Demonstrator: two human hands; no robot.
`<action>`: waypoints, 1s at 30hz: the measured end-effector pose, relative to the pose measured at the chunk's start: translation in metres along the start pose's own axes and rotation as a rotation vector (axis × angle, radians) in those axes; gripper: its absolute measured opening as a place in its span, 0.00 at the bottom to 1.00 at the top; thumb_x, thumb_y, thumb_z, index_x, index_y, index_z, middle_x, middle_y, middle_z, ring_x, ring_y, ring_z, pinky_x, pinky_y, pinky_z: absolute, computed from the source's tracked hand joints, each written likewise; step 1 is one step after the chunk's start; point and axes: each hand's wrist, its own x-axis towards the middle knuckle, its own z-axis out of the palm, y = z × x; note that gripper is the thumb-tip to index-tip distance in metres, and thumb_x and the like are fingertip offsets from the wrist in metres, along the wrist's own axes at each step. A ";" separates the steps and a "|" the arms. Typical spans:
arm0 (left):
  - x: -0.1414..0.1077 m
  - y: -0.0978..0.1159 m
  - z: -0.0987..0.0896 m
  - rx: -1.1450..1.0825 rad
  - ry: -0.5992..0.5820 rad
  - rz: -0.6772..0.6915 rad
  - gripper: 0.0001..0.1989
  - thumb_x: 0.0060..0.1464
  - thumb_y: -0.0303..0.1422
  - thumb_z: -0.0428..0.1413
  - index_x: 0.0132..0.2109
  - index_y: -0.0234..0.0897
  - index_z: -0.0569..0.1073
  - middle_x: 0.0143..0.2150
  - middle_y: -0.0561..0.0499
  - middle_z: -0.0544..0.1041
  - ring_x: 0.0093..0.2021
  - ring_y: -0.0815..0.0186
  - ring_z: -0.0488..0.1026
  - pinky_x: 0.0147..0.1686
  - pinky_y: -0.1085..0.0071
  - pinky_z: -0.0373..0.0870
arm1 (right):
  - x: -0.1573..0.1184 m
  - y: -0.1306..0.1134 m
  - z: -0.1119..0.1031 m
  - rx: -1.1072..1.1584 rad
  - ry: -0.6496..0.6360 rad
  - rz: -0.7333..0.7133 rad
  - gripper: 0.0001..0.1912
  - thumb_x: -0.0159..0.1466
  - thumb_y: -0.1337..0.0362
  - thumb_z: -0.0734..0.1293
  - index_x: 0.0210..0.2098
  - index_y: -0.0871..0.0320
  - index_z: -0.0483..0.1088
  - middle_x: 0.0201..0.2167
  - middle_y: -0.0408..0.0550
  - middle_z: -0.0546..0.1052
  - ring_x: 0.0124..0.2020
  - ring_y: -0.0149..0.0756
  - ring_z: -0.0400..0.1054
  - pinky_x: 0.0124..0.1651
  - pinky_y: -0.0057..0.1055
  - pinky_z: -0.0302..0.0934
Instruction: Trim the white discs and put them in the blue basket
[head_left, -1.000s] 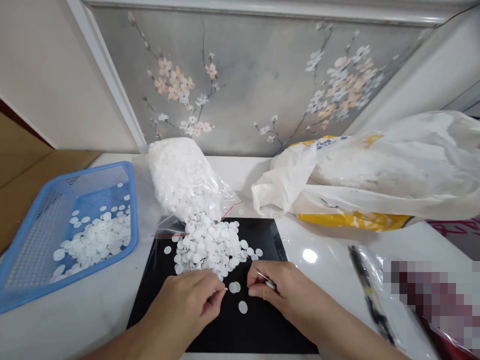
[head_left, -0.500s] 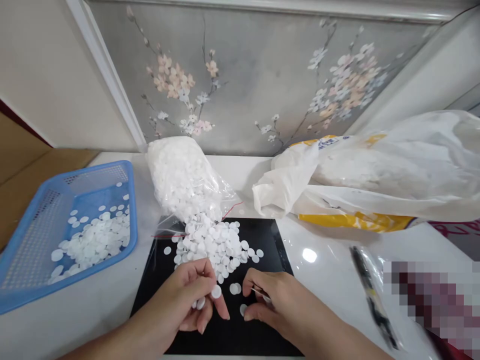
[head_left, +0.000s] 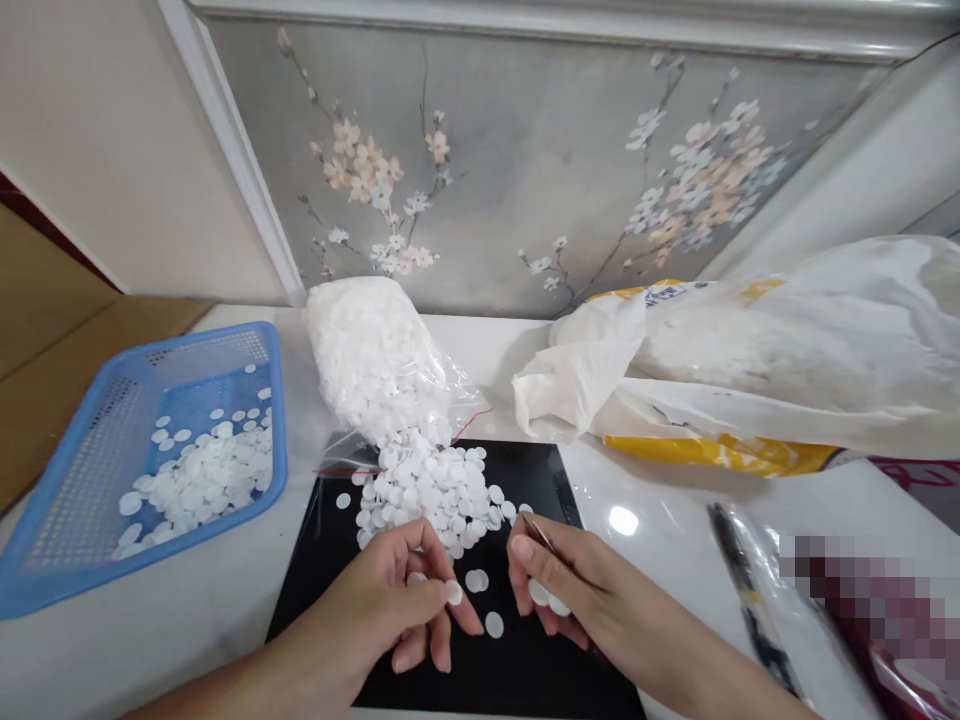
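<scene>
Over the black mat (head_left: 480, 680), my left hand (head_left: 405, 610) pinches a small white disc (head_left: 454, 592) between thumb and forefinger. Another disc (head_left: 417, 579) shows behind that thumb. My right hand (head_left: 559, 580) is curled, palm partly turned up, with several white discs (head_left: 547, 597) in its fingers. A thin pointed metal tool (head_left: 540, 533) sticks out above the right forefinger; its full shape is hidden. Between the hands, a single disc (head_left: 494, 625) and two overlapping discs (head_left: 476, 580) lie on the mat. Beyond them spreads a pile of white discs (head_left: 424, 485).
The pile spills from a clear zip bag (head_left: 375, 350) full of discs. At left stands a blue basket (head_left: 279, 420) with many discs inside. A white and yellow plastic bag (head_left: 750, 370) lies at right, with a wrapped black pen-like item (head_left: 750, 590) nearer me.
My right hand has lifted off the mat and turned its palm upward, showing discs and the metal tool. My left hand keeps its pinch. The view has shifted slightly.
</scene>
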 end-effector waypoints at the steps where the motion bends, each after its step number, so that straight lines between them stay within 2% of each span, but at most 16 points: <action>1: 0.000 0.000 0.001 -0.032 -0.014 -0.005 0.04 0.45 0.26 0.54 0.32 0.35 0.67 0.27 0.50 0.79 0.19 0.75 0.68 0.15 0.81 0.49 | -0.001 -0.006 0.000 -0.006 -0.004 0.009 0.23 0.70 0.48 0.50 0.28 0.55 0.62 0.23 0.40 0.66 0.23 0.31 0.62 0.27 0.26 0.57; 4: 0.000 -0.002 0.002 -0.130 -0.068 -0.013 0.09 0.44 0.25 0.50 0.34 0.32 0.73 0.27 0.48 0.79 0.22 0.72 0.71 0.17 0.80 0.52 | -0.001 -0.029 0.005 -0.118 0.014 -0.018 0.22 0.72 0.53 0.49 0.28 0.55 0.63 0.24 0.42 0.69 0.23 0.31 0.64 0.27 0.27 0.57; 7: 0.001 -0.006 0.002 -0.246 -0.123 -0.022 0.13 0.53 0.34 0.49 0.30 0.32 0.74 0.27 0.46 0.78 0.24 0.70 0.73 0.20 0.78 0.58 | 0.003 -0.055 0.016 -0.359 0.044 -0.166 0.18 0.71 0.60 0.53 0.26 0.55 0.61 0.25 0.44 0.71 0.26 0.33 0.66 0.29 0.28 0.57; 9: 0.000 -0.007 0.001 -0.344 -0.123 -0.041 0.16 0.55 0.40 0.50 0.26 0.34 0.71 0.21 0.51 0.74 0.22 0.71 0.70 0.22 0.78 0.59 | 0.006 -0.068 0.024 -0.485 0.013 -0.271 0.17 0.70 0.64 0.54 0.25 0.55 0.61 0.25 0.45 0.71 0.25 0.33 0.66 0.30 0.29 0.57; 12: 0.000 -0.006 0.000 -0.445 -0.103 -0.056 0.14 0.52 0.40 0.52 0.24 0.38 0.67 0.16 0.57 0.67 0.18 0.72 0.66 0.20 0.78 0.58 | 0.009 -0.077 0.031 -0.588 -0.035 -0.340 0.16 0.69 0.67 0.54 0.25 0.55 0.62 0.24 0.45 0.71 0.23 0.33 0.65 0.28 0.30 0.55; 15: 0.001 -0.008 0.000 -0.444 -0.111 -0.059 0.14 0.52 0.39 0.50 0.25 0.36 0.69 0.20 0.53 0.72 0.21 0.70 0.70 0.20 0.78 0.57 | 0.007 -0.080 0.030 -0.570 -0.008 -0.310 0.15 0.69 0.64 0.53 0.27 0.54 0.62 0.23 0.45 0.71 0.24 0.35 0.66 0.27 0.30 0.56; 18: 0.002 -0.012 0.000 -0.389 -0.125 -0.095 0.17 0.52 0.41 0.49 0.29 0.31 0.73 0.26 0.45 0.77 0.25 0.68 0.73 0.22 0.77 0.55 | 0.003 -0.080 0.021 -0.397 0.045 -0.221 0.18 0.70 0.55 0.49 0.29 0.52 0.61 0.20 0.43 0.71 0.23 0.36 0.69 0.25 0.29 0.58; 19: 0.001 -0.012 0.000 -0.357 -0.124 -0.110 0.18 0.52 0.42 0.48 0.29 0.31 0.73 0.26 0.45 0.77 0.24 0.69 0.71 0.21 0.77 0.54 | 0.001 -0.079 0.016 -0.339 0.074 -0.209 0.20 0.70 0.52 0.48 0.28 0.52 0.60 0.19 0.43 0.70 0.22 0.36 0.68 0.24 0.29 0.58; 21: -0.005 -0.004 -0.004 -0.256 -0.097 -0.090 0.19 0.54 0.45 0.48 0.25 0.36 0.68 0.20 0.52 0.70 0.18 0.73 0.61 0.19 0.76 0.47 | -0.001 -0.073 0.006 -0.300 0.197 -0.225 0.23 0.69 0.48 0.48 0.25 0.52 0.59 0.16 0.41 0.67 0.18 0.34 0.64 0.22 0.28 0.55; 23: -0.019 0.016 -0.015 -0.032 -0.010 0.036 0.24 0.56 0.51 0.48 0.20 0.40 0.58 0.15 0.60 0.55 0.16 0.73 0.46 0.19 0.74 0.41 | -0.003 -0.063 -0.003 -0.382 0.349 -0.245 0.23 0.68 0.47 0.53 0.21 0.52 0.56 0.15 0.39 0.61 0.17 0.32 0.57 0.20 0.29 0.50; 24: -0.027 0.030 -0.023 0.167 0.074 0.139 0.25 0.56 0.53 0.47 0.21 0.41 0.57 0.16 0.61 0.53 0.17 0.72 0.46 0.20 0.74 0.43 | -0.003 -0.056 -0.006 -0.417 0.374 -0.226 0.21 0.67 0.49 0.56 0.22 0.52 0.57 0.16 0.39 0.61 0.18 0.33 0.56 0.21 0.29 0.49; 25: -0.037 0.046 -0.033 0.449 0.205 0.249 0.25 0.57 0.53 0.48 0.21 0.41 0.58 0.18 0.60 0.54 0.18 0.72 0.50 0.22 0.73 0.46 | -0.002 -0.048 -0.008 -0.444 0.347 -0.193 0.18 0.66 0.52 0.59 0.22 0.52 0.60 0.17 0.39 0.62 0.19 0.33 0.57 0.22 0.28 0.50; 27: -0.053 0.076 -0.056 0.979 0.625 0.364 0.22 0.57 0.50 0.48 0.23 0.40 0.62 0.19 0.59 0.57 0.20 0.70 0.54 0.25 0.73 0.45 | -0.001 -0.030 -0.006 -0.481 0.219 -0.130 0.08 0.62 0.62 0.64 0.26 0.53 0.67 0.21 0.40 0.68 0.22 0.33 0.61 0.25 0.28 0.52; 28: -0.060 0.087 -0.069 1.200 0.806 0.309 0.19 0.59 0.46 0.48 0.26 0.40 0.66 0.21 0.58 0.62 0.23 0.68 0.59 0.28 0.74 0.45 | 0.000 -0.021 -0.003 -0.497 0.148 -0.110 0.06 0.61 0.67 0.65 0.27 0.54 0.68 0.25 0.41 0.71 0.25 0.33 0.63 0.28 0.27 0.54; 29: -0.064 0.095 -0.081 1.352 0.928 0.226 0.15 0.60 0.41 0.47 0.29 0.39 0.68 0.23 0.57 0.65 0.25 0.67 0.61 0.30 0.74 0.46 | 0.001 -0.012 0.001 -0.499 0.114 -0.080 0.07 0.59 0.71 0.65 0.27 0.55 0.69 0.28 0.42 0.72 0.28 0.33 0.66 0.30 0.27 0.56; 30: -0.066 0.101 -0.092 1.444 0.922 0.169 0.14 0.61 0.39 0.47 0.30 0.38 0.69 0.24 0.56 0.67 0.27 0.65 0.63 0.31 0.73 0.47 | 0.002 -0.004 0.005 -0.497 0.089 -0.047 0.07 0.57 0.73 0.66 0.26 0.55 0.69 0.28 0.42 0.73 0.29 0.33 0.67 0.31 0.27 0.56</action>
